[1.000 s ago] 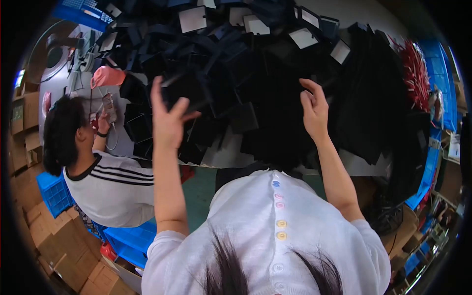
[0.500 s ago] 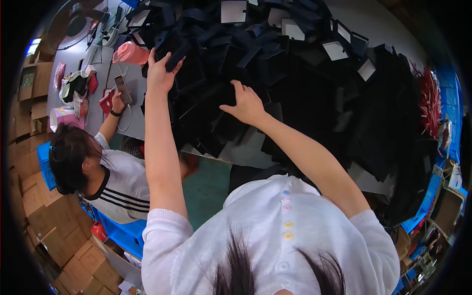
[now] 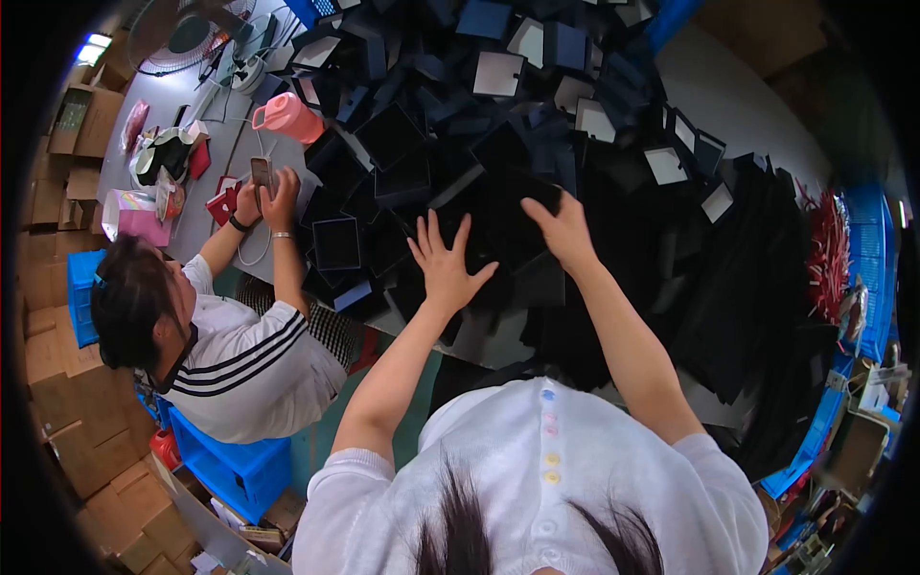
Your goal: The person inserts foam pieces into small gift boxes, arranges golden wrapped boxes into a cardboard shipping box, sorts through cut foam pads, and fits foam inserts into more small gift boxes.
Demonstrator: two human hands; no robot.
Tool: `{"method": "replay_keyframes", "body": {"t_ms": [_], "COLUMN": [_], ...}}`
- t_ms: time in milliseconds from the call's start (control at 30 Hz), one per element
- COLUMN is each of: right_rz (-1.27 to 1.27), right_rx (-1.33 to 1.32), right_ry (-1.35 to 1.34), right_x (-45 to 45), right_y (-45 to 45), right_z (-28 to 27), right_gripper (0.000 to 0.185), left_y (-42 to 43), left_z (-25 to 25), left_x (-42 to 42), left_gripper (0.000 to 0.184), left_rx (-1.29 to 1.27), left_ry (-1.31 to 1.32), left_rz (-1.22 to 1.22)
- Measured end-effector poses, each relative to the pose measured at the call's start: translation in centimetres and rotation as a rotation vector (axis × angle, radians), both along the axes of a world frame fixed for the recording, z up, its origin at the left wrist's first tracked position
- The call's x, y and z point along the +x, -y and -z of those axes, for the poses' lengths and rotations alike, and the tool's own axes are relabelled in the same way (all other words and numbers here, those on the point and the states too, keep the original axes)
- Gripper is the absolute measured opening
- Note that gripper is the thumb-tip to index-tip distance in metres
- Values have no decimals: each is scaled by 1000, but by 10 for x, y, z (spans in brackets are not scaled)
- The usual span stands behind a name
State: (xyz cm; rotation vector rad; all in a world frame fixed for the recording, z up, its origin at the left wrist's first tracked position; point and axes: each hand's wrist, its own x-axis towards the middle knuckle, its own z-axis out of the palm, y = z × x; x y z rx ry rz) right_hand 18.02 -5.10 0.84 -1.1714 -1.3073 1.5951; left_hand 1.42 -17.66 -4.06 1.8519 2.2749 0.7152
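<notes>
A big heap of dark boxes [image 3: 391, 137], some showing white inner faces, covers the middle of the table. My left hand [image 3: 447, 264] is spread wide, palm down, over the near side of the heap, with nothing in its grasp. To its right, my right hand [image 3: 565, 230] has its thumb and fingers around the edge of a black box [image 3: 508, 216]; the dark surfaces blend together, so the box's outline is hard to make out. Black material [image 3: 690, 278] lies in a pile to the right of my right hand.
At the left a co-worker [image 3: 230, 355] handles a phone [image 3: 261, 172]. A pink cup [image 3: 289, 118] and a fan [image 3: 187, 34] are on the table's left part. Red-and-white strips [image 3: 829, 254] lie at the right. Blue crates [image 3: 235, 465] stand below the co-worker.
My left hand has left the dark box near the pink cup and come right and down. My right hand has moved right onto a black box. The co-worker's second hand now reaches the phone.
</notes>
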Motion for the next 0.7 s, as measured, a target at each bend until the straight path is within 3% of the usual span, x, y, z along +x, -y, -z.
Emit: {"method": "replay_keyframes", "body": {"t_ms": [33, 67, 133, 200, 267, 333, 400, 433, 500, 567, 600, 667, 700], "right_rz": [84, 140, 225, 369, 355, 360, 413, 425, 475, 521, 536, 559, 550], "right_rx": [-83, -92, 47, 102, 78, 78, 174, 176, 192, 189, 186, 159, 265], "right_ry": [-26, -107, -119, -122, -80, 115, 176, 182, 147, 185, 166, 154, 159], "right_x": [9, 21, 44, 58, 75, 87, 85, 81, 86, 92, 94, 93, 86], "right_y": [-3, -7, -12, -8, -7, -11, -9, -5, 0, 0, 1, 6, 4], "right_z": [-19, -24, -35, -48, -44, -37, -35, -51, -55, -60, -60, -63, -67], "right_gripper": [34, 36, 40, 40, 39, 35, 32, 30, 30, 30, 29, 29, 28], "left_y": [-6, -5, -13, -52, -130, -217, -282, -300, -323, -315, -302, -243, -216], "left_z": [-11, -26, -65, -98, -100, -64, -41, -36, -17, -32, -47, -106, -117], "left_x": [9, 9, 3, -20, -38, -57, -62, -63, -73, -73, -71, -28, -9], "left_gripper": [77, 77, 60, 36, 22, 30, 46, 39, 18, 18, 15, 18, 27], "left_rx": [-29, -23, -5, 405, 554, 399, 84, -9, 116, 455, 421, 280, 208], "left_ry": [-73, -75, -55, 46, 217, 103, -219, -276, -182, -78, -45, 453, 538], "left_rz": [-22, -17, 59, 124, 126, 31, -138, -146, 8, 160, 177, 98, 184]}}
